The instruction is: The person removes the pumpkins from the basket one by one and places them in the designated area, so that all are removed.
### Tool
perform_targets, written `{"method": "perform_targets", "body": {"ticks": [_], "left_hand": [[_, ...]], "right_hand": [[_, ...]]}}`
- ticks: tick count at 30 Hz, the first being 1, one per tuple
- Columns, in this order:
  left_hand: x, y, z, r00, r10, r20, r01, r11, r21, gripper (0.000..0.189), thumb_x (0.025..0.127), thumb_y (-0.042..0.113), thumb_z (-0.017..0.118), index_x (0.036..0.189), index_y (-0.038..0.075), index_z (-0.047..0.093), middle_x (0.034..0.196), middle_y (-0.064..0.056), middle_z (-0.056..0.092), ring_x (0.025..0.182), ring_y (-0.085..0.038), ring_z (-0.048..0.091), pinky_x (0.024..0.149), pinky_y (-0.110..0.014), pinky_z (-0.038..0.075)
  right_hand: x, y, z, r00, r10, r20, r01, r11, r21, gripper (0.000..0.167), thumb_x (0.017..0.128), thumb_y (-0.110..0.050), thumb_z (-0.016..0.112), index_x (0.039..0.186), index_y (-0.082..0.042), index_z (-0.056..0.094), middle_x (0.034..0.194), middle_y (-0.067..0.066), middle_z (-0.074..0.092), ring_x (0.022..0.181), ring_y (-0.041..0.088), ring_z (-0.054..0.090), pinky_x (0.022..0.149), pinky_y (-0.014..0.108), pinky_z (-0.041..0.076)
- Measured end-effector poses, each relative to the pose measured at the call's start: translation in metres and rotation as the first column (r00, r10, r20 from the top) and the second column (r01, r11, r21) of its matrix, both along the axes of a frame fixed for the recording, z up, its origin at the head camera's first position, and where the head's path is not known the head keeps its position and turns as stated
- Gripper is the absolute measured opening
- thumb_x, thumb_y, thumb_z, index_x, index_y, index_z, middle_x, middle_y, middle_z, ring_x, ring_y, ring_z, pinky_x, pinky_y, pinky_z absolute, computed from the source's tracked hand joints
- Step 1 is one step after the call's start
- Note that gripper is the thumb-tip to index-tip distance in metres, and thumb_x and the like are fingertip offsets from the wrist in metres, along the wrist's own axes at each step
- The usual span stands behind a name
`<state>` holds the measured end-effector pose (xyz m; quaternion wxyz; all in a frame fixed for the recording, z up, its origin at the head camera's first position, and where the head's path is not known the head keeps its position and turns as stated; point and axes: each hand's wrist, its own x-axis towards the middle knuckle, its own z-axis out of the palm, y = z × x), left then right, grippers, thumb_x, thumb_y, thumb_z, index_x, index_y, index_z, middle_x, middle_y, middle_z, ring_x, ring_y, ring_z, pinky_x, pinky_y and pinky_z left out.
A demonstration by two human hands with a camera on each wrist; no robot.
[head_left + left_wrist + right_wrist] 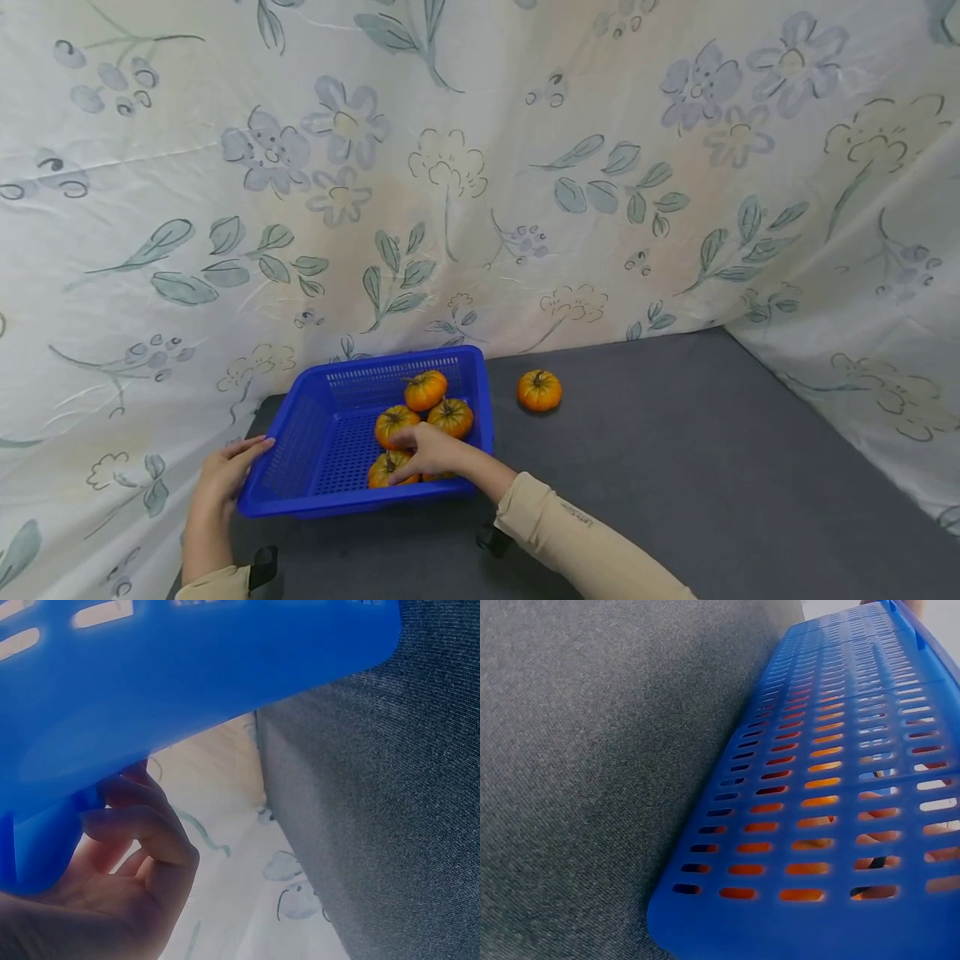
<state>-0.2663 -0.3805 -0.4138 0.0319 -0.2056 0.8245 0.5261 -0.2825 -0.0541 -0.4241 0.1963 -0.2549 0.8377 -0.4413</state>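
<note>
A blue plastic basket (352,502) with slotted walls holds several small orange pumpkins (425,390) on its right side. My left hand (222,479) grips the basket's left rim; in the left wrist view the left hand's fingers (161,840) curl under that rim. My right hand (435,452) reaches over the front right wall, thumb and fingers around a pumpkin (381,471) at the front of the basket. Another pumpkin there is mostly hidden under this hand. In the right wrist view, the basket wall (840,780) screens the hand, with orange showing through the slots.
One more pumpkin (539,391) sits on the dark grey tabletop (660,467), to the right of the basket. A floral curtain (480,208) hangs behind the table and along its sides.
</note>
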Motion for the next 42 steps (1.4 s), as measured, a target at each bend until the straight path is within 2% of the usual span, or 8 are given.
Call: {"method": "perform_targets", "body": {"ticks": [8,15,22,28,36,42], "left_hand": [[0.0015,0.0014,0.0000,1.000,0.007,-0.004,-0.007,1.000,-0.012,0.077,0.092,0.045,0.064,0.145,-0.004,0.039,0.141,-0.031,0.040,0.082,-0.006,0.057,0.069,-0.027,0.054],[0.0016,0.0011,-0.0006,1.000,0.019,0.001,-0.019,1.000,0.009,0.080,0.090,0.046,0.066,0.146,-0.004,0.038,0.142,-0.032,0.038,0.082,-0.006,0.058,0.069,-0.028,0.055],[0.0007,0.0009,-0.0004,1.000,0.028,0.010,-0.028,0.999,0.016,0.081,0.090,0.047,0.066,0.147,-0.004,0.037,0.146,-0.032,0.035,0.084,-0.007,0.058,0.069,-0.027,0.055],[0.0008,0.0013,-0.0001,1.000,0.029,0.010,-0.029,1.000,0.005,0.081,0.090,0.047,0.065,0.147,-0.003,0.037,0.145,-0.032,0.035,0.085,-0.008,0.059,0.069,-0.027,0.055],[0.0006,0.0017,0.0003,1.000,0.029,0.008,-0.029,0.999,-0.020,0.079,0.091,0.048,0.063,0.146,-0.004,0.039,0.147,-0.031,0.034,0.093,-0.015,0.057,0.069,-0.024,0.052],[0.0005,0.0015,-0.0006,0.999,0.032,-0.002,-0.032,0.999,-0.003,0.077,0.091,0.045,0.065,0.144,-0.005,0.040,0.145,-0.032,0.036,0.084,-0.008,0.057,0.068,-0.025,0.053]], "right_hand": [[-0.0036,-0.0034,-0.0018,0.999,0.001,-0.034,0.002,0.997,0.077,0.061,0.080,-0.021,0.081,0.134,-0.006,0.058,0.138,0.007,0.059,0.130,0.022,0.054,0.104,0.032,0.047],[-0.0051,-0.0060,-0.0033,0.995,0.037,-0.097,-0.024,0.990,0.137,0.058,0.080,-0.015,0.081,0.134,-0.006,0.059,0.135,0.006,0.062,0.126,0.018,0.056,0.101,0.026,0.048],[-0.0050,-0.0081,-0.0029,0.991,0.052,-0.120,-0.031,0.985,0.172,0.055,0.079,-0.013,0.081,0.131,-0.008,0.062,0.132,0.004,0.064,0.110,0.014,0.064,0.091,0.022,0.052],[-0.0038,-0.0086,-0.0017,0.990,0.040,-0.134,-0.015,0.984,0.178,0.053,0.079,-0.011,0.081,0.129,-0.009,0.064,0.131,0.003,0.065,0.121,0.015,0.059,0.096,0.023,0.050],[-0.0031,-0.0091,-0.0014,0.989,0.026,-0.146,0.002,0.981,0.193,0.052,0.078,-0.008,0.081,0.127,-0.010,0.065,0.129,0.002,0.066,0.119,0.015,0.060,0.094,0.023,0.051],[-0.0031,-0.0094,-0.0024,0.983,0.050,-0.176,-0.014,0.980,0.198,0.054,0.077,-0.012,0.083,0.128,-0.011,0.064,0.129,0.001,0.066,0.121,0.014,0.059,0.097,0.022,0.049]]}}
